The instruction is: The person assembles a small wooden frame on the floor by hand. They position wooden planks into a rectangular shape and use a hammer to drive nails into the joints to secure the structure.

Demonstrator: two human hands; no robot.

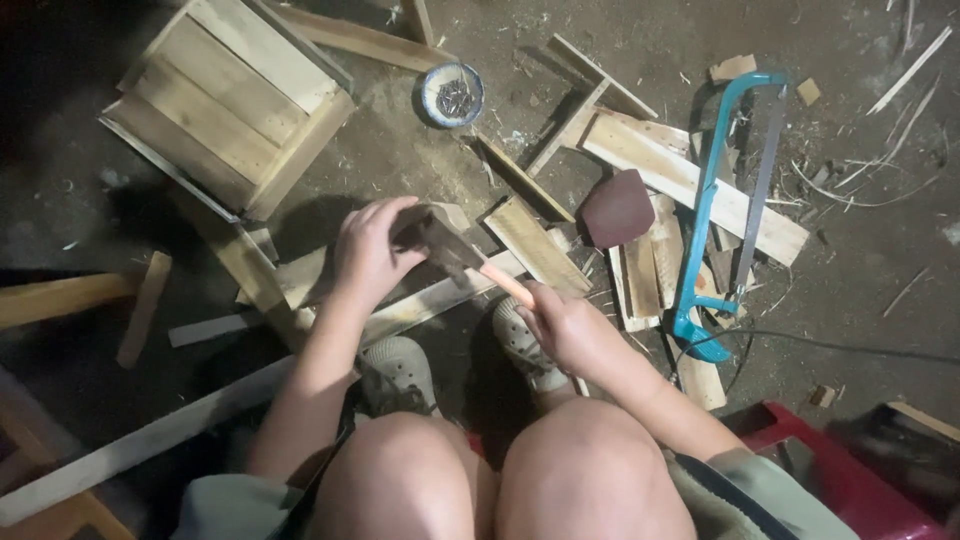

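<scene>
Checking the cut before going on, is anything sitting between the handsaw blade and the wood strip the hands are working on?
Nothing visible. The right hand grips the handsaw's orange handle, and its blade runs up to the left hand, which covers the blade's far end. The blade lies right over the wood strip; whether they touch cannot be told.

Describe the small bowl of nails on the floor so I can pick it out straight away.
Start from the big wooden crate at the upper left of the dirt floor. Just right of its right-hand corner sits a small round bowl with a blue-and-white rim, holding dark nails. It is the only round dish among the flat wood offcuts, well above the left hand.
</scene>
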